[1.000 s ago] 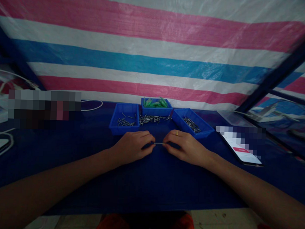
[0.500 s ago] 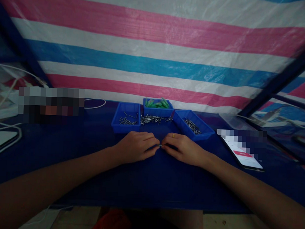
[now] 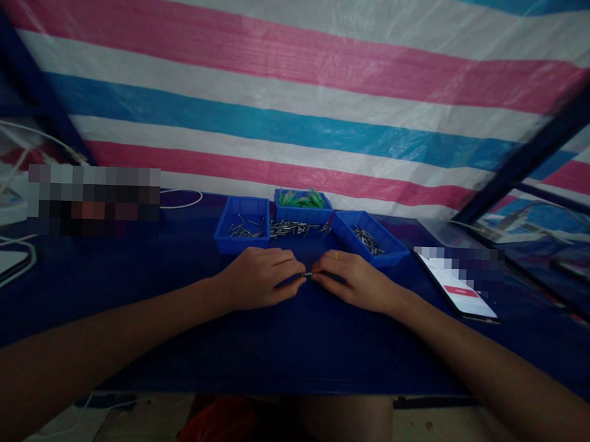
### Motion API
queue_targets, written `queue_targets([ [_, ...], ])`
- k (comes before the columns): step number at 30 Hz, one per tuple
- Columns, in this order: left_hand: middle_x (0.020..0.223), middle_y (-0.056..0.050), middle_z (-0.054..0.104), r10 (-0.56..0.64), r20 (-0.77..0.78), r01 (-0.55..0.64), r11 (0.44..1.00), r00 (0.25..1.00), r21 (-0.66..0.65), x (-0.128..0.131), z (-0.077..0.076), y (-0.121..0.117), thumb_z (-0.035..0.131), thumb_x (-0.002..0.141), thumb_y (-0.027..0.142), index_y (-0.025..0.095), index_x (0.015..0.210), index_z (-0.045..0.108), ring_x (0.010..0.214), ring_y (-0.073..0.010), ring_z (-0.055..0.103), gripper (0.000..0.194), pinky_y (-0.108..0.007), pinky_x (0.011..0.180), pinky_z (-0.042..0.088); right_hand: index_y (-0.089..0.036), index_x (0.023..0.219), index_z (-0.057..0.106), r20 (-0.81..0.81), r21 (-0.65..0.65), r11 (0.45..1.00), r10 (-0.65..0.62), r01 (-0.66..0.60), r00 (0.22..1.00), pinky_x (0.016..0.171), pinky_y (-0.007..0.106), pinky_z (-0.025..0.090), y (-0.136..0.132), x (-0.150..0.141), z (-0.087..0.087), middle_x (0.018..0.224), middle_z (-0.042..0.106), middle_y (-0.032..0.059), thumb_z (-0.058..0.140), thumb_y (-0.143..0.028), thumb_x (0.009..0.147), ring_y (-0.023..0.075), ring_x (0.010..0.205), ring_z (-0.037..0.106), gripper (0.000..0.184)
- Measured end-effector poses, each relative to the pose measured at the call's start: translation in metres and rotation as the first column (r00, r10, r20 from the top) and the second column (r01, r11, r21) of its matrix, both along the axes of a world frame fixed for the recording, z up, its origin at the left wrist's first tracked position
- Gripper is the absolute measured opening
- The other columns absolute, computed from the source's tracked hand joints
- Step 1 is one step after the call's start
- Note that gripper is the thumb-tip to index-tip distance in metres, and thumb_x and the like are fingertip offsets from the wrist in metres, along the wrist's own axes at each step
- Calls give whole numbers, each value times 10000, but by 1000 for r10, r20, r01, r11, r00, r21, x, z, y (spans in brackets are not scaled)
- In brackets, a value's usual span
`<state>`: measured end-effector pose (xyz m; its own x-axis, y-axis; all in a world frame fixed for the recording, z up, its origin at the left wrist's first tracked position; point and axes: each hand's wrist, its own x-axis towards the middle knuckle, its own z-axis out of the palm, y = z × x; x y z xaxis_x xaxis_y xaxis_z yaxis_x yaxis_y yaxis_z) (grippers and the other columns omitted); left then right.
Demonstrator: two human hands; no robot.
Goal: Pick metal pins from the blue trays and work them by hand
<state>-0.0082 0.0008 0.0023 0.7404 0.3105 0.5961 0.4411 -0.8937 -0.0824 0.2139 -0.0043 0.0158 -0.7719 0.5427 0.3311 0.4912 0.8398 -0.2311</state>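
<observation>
My left hand [image 3: 261,276] and my right hand [image 3: 351,280] rest on the dark blue table [image 3: 291,337], fingertips almost touching. Both are closed in a pinch on one thin metal pin [image 3: 307,274] held between them; only a short bit of it shows. A gold ring sits on a right finger. Just beyond the hands lie a heap of loose metal pins [image 3: 295,229], a left blue tray [image 3: 242,224] with a few pins, a right blue tray [image 3: 369,240] with more pins, and a back blue tray [image 3: 302,205] holding green plastic pieces.
A phone [image 3: 459,291] with a lit screen lies to the right of my right hand. White cables [image 3: 179,201] and a white device [image 3: 3,265] lie at the left. A striped pink, white and blue tarp [image 3: 299,105] hangs behind the table. Dark frame bars slant at both sides.
My hands have moved closer together, so much less of the pin shows between the fingertips. The view has shifted slightly.
</observation>
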Motion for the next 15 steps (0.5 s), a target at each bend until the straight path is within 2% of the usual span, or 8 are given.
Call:
queue_targets([
  [7, 781, -10, 639, 104, -48, -104, 995, 993, 4, -2, -1, 5, 439, 891, 232, 161, 899, 599, 722, -127, 609, 176, -227, 618, 428, -149, 924, 594, -25, 54, 997, -46, 47, 999, 708, 287, 461, 2, 4, 1, 808, 597, 47, 453, -225, 909, 149, 768, 556, 161],
  [11, 752, -1, 625, 115, -82, -125, 982, 990, -142, 1, -3, 5, 467, 874, 220, 164, 892, 606, 707, -125, 603, 150, -216, 612, 415, -146, 924, 594, -86, 79, 996, -33, 40, 996, 694, 277, 463, -3, 1, 3, 801, 606, 47, 453, -234, 911, 146, 757, 555, 167],
  [15, 737, 18, 609, 84, -80, -106, 939, 993, -327, 4, -6, 3, 512, 848, 224, 174, 880, 606, 665, -96, 578, 112, -190, 616, 405, -145, 926, 591, -81, 78, 997, -3, 9, 997, 706, 275, 463, -8, -2, 4, 812, 613, 52, 438, -224, 913, 145, 771, 559, 173],
])
